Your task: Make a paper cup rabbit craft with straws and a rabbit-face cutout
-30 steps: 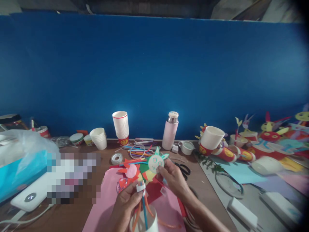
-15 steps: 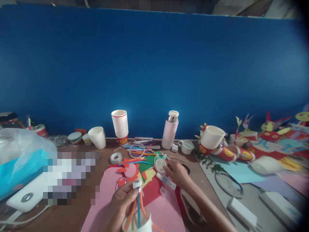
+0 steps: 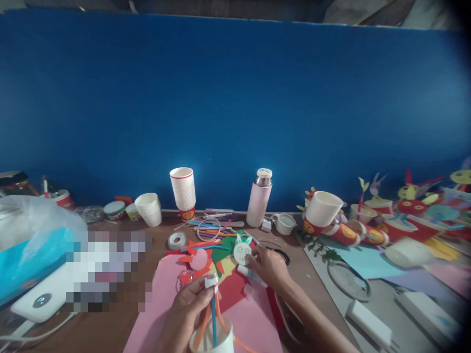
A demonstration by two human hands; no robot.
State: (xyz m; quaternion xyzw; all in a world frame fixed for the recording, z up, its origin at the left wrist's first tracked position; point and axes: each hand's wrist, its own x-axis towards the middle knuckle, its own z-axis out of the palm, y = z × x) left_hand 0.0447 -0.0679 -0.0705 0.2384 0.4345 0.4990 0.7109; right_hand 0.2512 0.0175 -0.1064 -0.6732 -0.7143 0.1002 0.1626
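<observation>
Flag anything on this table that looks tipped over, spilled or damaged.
Two red paper cups lie on their sides at the right, while a white cup just behind them stands upright. That looks askew, though they may have been laid down on purpose. I see no spill or clear damage.

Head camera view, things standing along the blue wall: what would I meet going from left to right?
Black-lidded jar, round tub, short stack of white paper cups, tall stack of paper cups, pink thermos, small handled cup, large white paper cup.
</observation>
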